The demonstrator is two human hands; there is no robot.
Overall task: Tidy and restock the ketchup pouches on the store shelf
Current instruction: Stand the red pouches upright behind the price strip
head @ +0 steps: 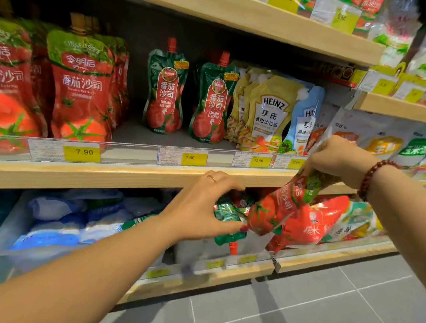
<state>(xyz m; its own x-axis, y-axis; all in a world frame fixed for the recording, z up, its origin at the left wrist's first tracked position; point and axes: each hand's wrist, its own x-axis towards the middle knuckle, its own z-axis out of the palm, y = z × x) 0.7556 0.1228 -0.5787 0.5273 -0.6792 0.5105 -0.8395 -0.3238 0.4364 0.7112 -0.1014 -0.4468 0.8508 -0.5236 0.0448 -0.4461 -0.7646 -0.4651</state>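
Note:
My right hand [340,159] grips the top of a large red ketchup pouch [281,207], which hangs tilted in front of the shelf edge. My left hand [204,204] reaches into the lower shelf and holds a small green ketchup pouch [228,220] lying spout down. On the middle shelf two small green-and-red ketchup pouches [165,90] [214,100] stand upright. Rows of large red ketchup pouches [79,83] stand at the left, with a gap of bare shelf [138,133] between them and the small ones.
Yellow and blue Heinz salad dressing pouches [267,114] stand right of the small ketchup pouches. Price tags [83,153] line the wooden shelf edge [126,176]. The lower shelf holds blue and white bags [65,219] and red packets [313,223]. Grey floor tiles [321,316] lie below.

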